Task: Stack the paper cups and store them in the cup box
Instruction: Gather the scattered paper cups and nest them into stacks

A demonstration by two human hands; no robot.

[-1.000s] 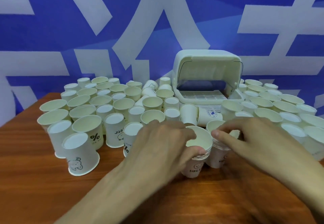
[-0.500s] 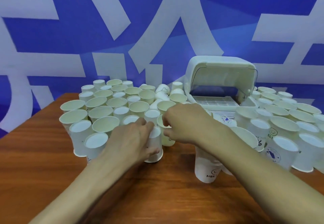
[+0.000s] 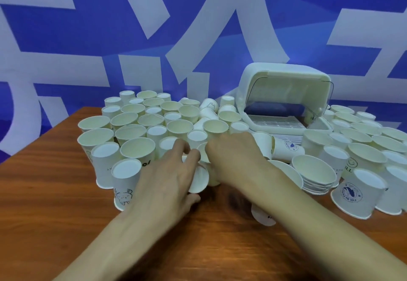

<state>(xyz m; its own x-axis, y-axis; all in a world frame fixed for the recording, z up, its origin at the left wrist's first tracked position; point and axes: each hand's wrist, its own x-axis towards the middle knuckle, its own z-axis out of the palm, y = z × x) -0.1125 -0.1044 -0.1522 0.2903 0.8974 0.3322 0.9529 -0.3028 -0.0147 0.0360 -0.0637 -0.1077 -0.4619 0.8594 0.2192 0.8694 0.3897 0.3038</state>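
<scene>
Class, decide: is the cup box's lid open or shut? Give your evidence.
Open. On the cup box, the lid is swung up, exposing the slatted tray inside.

Staged studio: blue lettered backdrop (image 3: 114, 29)

Cream-white paper cups (image 3: 138, 154), some with dark printed cartoons; pale cream cup box (image 3: 284, 82); reddish-brown woodgrain table (image 3: 44, 214); blue-and-white wall (image 3: 88, 38).
</scene>
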